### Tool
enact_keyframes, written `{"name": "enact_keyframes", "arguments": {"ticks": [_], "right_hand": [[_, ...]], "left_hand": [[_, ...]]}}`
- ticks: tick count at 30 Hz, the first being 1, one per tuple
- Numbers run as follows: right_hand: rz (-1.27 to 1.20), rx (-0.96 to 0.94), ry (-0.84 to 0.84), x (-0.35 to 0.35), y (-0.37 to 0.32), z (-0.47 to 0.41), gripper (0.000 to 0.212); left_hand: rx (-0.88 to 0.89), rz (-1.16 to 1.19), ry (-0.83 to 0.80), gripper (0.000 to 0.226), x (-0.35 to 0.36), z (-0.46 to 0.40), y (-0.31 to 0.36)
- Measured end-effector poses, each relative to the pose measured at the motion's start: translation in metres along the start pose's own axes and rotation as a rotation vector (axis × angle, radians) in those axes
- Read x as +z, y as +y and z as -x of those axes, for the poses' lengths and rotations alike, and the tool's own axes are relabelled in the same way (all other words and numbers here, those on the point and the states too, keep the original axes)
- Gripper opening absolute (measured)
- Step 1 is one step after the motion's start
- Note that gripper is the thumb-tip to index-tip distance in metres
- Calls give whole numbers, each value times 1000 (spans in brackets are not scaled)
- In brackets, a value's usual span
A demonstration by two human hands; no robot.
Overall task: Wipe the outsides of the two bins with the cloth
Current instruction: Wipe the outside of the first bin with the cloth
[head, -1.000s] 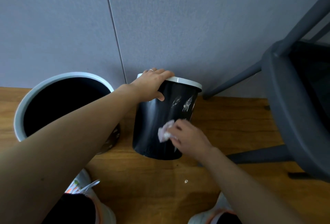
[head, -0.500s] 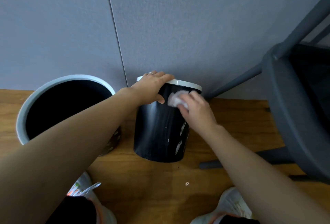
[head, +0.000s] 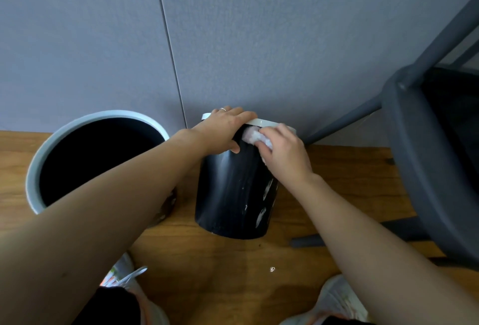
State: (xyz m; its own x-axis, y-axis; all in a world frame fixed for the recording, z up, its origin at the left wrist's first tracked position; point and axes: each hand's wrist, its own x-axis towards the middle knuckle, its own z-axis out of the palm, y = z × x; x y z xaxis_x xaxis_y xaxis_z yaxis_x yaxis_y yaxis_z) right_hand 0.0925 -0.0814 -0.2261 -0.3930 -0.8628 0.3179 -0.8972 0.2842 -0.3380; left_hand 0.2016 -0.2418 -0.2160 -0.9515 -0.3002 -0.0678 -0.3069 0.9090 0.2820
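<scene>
Two bins on floor: grey-rimmed bin (head: 33, 166), interior dark; black bin (head: 233, 195), left hand (head: 224, 128) gripping rim, right hand (head: 283, 153) pinching cloth (head: 252, 135) against side.

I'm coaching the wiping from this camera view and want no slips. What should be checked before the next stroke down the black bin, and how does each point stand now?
1. Left hand steadies the black bin at its rim: ok.
2. Right hand grips the cloth: ok.
3. Cloth lies against the bin's outside just under the rim: ok.
4. Path down the side is free of obstacles: ok.
5. Bin's far side wiped: cannot tell.
6. Grey bin wiped: cannot tell, its outside is mostly hidden.
</scene>
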Motion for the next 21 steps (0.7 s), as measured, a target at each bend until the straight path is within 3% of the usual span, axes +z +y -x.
{"name": "enact_keyframes", "arguments": {"ticks": [3, 14, 21], "right_hand": [[35, -74, -16, -4, 5, 3, 20], [67, -41, -52, 0, 13, 17, 23], [91, -443, -451, 17, -3, 99, 17]], "left_hand": [[11, 25, -6, 86, -1, 1, -3], [16, 43, 13, 84, 0, 1, -5], [26, 39, 7, 83, 1, -1, -5]]}}
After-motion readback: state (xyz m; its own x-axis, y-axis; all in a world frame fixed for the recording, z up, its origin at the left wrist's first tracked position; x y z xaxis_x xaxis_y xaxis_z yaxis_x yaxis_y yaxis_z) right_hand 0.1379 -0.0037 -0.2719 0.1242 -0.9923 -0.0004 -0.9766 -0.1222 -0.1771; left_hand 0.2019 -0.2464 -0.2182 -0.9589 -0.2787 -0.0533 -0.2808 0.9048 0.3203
